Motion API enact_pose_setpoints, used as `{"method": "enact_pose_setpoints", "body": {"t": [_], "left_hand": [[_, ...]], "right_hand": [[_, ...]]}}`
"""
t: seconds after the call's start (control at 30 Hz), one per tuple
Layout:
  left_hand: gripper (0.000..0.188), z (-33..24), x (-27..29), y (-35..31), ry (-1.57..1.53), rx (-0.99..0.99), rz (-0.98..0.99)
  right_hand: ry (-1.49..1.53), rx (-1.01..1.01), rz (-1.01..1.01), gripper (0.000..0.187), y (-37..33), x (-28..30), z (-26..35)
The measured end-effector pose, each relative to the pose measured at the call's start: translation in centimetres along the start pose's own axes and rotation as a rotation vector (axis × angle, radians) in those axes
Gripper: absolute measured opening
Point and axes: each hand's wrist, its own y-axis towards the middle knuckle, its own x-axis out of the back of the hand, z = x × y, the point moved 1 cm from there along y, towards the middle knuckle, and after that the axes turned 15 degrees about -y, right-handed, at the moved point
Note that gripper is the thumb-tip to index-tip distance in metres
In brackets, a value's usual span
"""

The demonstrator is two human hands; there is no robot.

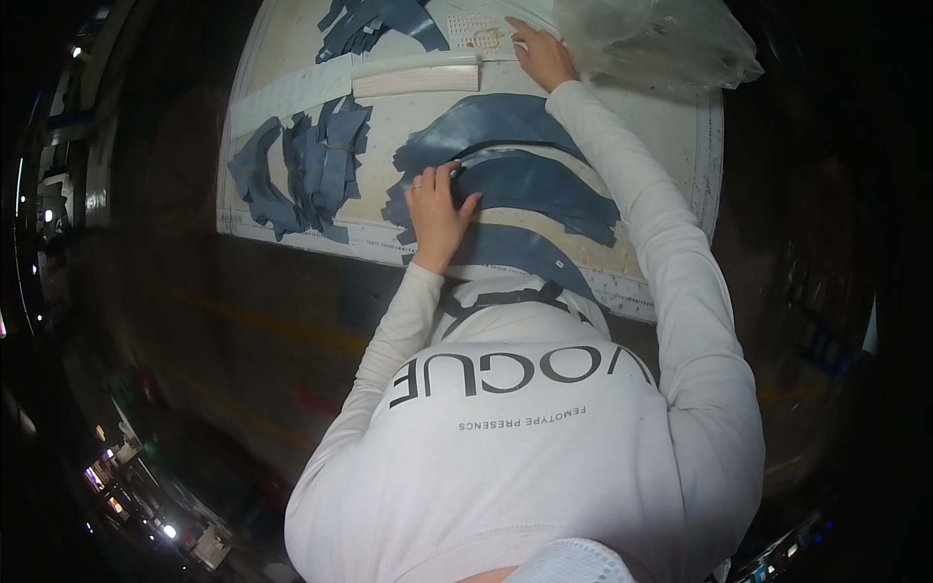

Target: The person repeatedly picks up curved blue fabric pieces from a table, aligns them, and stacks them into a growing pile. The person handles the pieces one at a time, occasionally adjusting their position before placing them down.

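Lying under L hand (463, 186), fingers spread: blue pcs (539, 187); R hand (515, 39), fingers apart, by sheet (463, 26).

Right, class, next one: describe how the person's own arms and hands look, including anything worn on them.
Both arms are in long, plain white sleeves, the left sleeve and right sleeve creased and reaching the wrists. The left hand and right hand are ungloved. The left has what looks like a thin ring on a finger.
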Motion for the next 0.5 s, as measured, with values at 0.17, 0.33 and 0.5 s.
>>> {"method": "enact_pose_setpoints", "body": {"t": [0.17, 0.33, 0.5], "left_hand": [[0.026, 1.1, 1.0, 1.3, -0.445, 0.26, 0.207], [0.025, 3.9, 3.4, 1.9, -0.579, 0.266, 0.274], [0.029, 5.9, 4.0, 1.1, -0.625, 0.338, 0.319]], "right_hand": [[0.318, -0.133, -0.041, 0.05, 0.2, -0.6, -0.9], [0.003, 0.024, -0.078, 0.048, -0.2, -0.6, -0.2], [-0.329, 0.205, -0.142, 0.046, -0.6, -0.4, 0.3]]}}
